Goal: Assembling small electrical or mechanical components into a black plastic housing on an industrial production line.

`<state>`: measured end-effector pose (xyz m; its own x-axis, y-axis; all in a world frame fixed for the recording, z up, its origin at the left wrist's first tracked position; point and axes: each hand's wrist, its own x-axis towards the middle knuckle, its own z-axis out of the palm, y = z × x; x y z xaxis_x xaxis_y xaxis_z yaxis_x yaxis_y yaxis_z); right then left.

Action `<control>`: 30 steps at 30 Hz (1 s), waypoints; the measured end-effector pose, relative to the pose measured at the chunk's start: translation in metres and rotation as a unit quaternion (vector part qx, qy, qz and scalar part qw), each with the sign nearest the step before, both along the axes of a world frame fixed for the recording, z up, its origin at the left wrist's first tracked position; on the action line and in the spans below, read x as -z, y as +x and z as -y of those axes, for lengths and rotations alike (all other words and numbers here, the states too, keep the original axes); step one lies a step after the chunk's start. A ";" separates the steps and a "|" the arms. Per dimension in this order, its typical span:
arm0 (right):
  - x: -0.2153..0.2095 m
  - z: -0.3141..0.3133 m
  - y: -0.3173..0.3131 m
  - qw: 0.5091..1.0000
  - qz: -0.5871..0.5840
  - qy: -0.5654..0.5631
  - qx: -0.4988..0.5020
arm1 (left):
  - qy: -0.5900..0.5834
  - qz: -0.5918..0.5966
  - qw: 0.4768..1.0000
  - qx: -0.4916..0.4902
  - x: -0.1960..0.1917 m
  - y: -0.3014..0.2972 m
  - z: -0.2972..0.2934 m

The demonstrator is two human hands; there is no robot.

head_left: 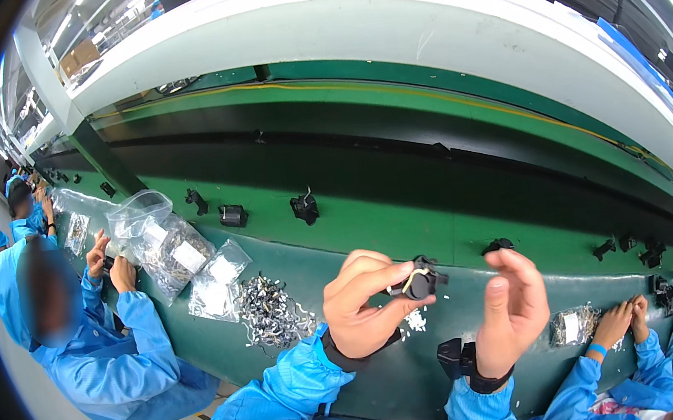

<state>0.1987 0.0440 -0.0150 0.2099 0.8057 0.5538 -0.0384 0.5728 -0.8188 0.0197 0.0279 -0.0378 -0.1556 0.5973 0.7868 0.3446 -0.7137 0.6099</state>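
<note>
My left hand (pixel 367 301) pinches a small black plastic part (pixel 420 283) with a pale wire looped over its face. To its right, my right hand (pixel 516 314) is raised with thumb and curved fingers apart, holding nothing. Beyond its fingertips lies a dark part (pixel 498 245), partly hidden by them. Small white pieces (pixel 416 321) are scattered on the green bench below the held part. Left of my left hand sits a loose pile of small black and white wired components (pixel 273 311). Both wrists wear black bands; a black block (pixel 450 358) is beside the right one.
Clear bags of small parts (pixel 173 256) and a smaller bag (pixel 220 284) lie left of the pile. Several black parts, one a housing (pixel 304 207), rest on the green strip beyond. A white shelf (pixel 382 21) spans overhead. Co-workers in blue (pixel 113 348) sit on both sides.
</note>
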 end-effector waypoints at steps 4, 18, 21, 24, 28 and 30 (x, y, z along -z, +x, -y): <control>-0.008 0.017 0.001 0.990 -0.039 -0.068 -0.116 | 0.082 -0.109 0.982 -0.129 0.004 0.002 0.001; -0.011 0.010 0.008 0.894 -0.097 -0.274 -0.341 | 0.108 -0.196 0.956 -0.187 -0.002 0.004 0.000; -0.009 0.009 0.010 0.905 -0.088 -0.261 -0.325 | 0.093 -0.158 0.959 -0.215 -0.001 0.010 -0.002; -0.013 0.009 0.008 0.902 -0.073 -0.275 -0.325 | 0.077 -0.177 0.956 -0.220 0.001 0.006 0.000; -0.011 0.006 0.004 0.882 -0.080 -0.305 -0.350 | 0.100 -0.199 0.949 -0.225 0.001 0.002 0.003; -0.006 0.004 0.006 0.873 -0.089 -0.311 -0.366 | 0.106 -0.217 0.941 -0.236 0.003 0.000 0.003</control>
<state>0.2047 0.0403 -0.0086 -0.4487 0.8932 -0.0279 -0.3654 -0.2119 -0.9064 0.0198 0.0250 -0.0406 -0.0013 0.3653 0.9309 0.8372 -0.5087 0.2008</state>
